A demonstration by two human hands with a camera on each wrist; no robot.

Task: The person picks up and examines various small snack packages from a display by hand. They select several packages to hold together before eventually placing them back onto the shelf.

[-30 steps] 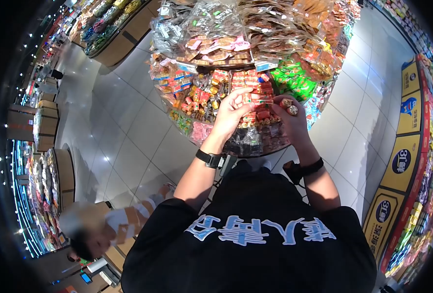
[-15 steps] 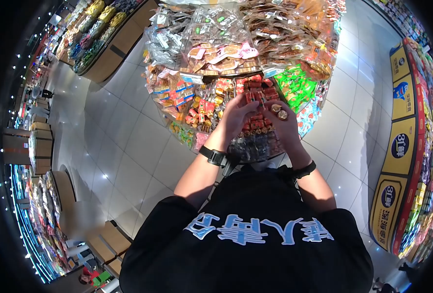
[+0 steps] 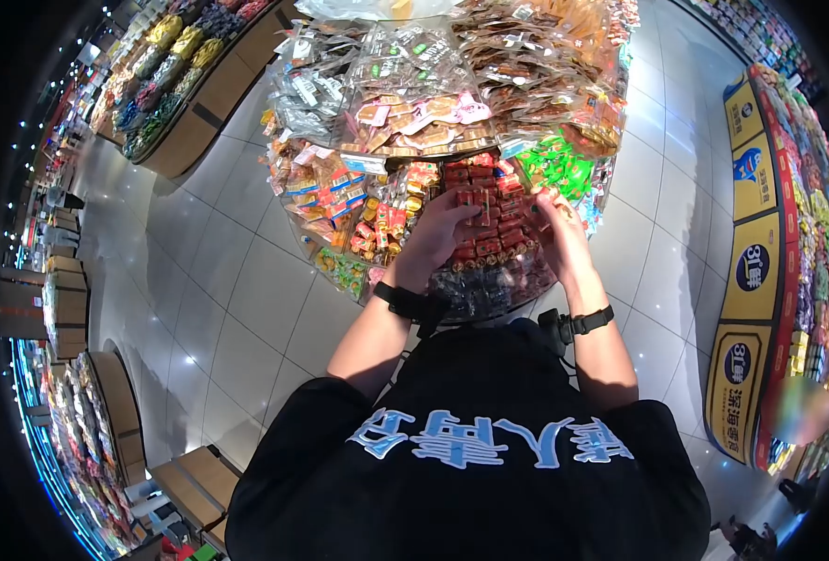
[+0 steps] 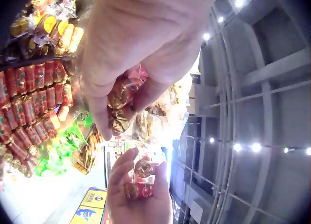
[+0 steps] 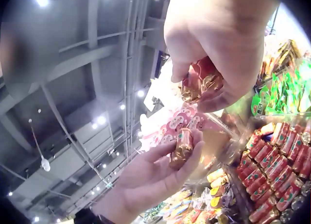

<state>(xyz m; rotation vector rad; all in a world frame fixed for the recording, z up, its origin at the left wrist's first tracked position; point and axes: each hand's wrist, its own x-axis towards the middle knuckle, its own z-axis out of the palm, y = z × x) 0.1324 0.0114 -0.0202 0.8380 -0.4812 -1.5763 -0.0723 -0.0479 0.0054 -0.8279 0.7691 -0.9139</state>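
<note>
Rows of red candy rolls with gold ends [image 3: 496, 210] fill a section of the round display. Over its left side, the left hand [image 3: 444, 227] pinches red rolls; in the left wrist view two gold ends [image 4: 120, 118] show between thumb and fingers of the left hand [image 4: 141, 54]. At the right side, the right hand [image 3: 564, 234] grips more rolls, red wrappers with gold ends [image 5: 198, 83] showing under the right hand [image 5: 221, 44]. The two hands are apart, both above the candy.
Green packets [image 3: 556, 166] lie right of the rolls, mixed wrapped candies [image 3: 382, 220] left. Bagged snacks [image 3: 419, 84] rise behind. A yellow-panelled shelf [image 3: 753, 266] stands at the right, a wooden-sided display [image 3: 210, 105] at the upper left, with tiled floor [image 3: 255, 271] between.
The hands, close together over the rolls before, have moved apart, the right one further right. The rolls in the right hand are turned differently. The head view has shifted slightly.
</note>
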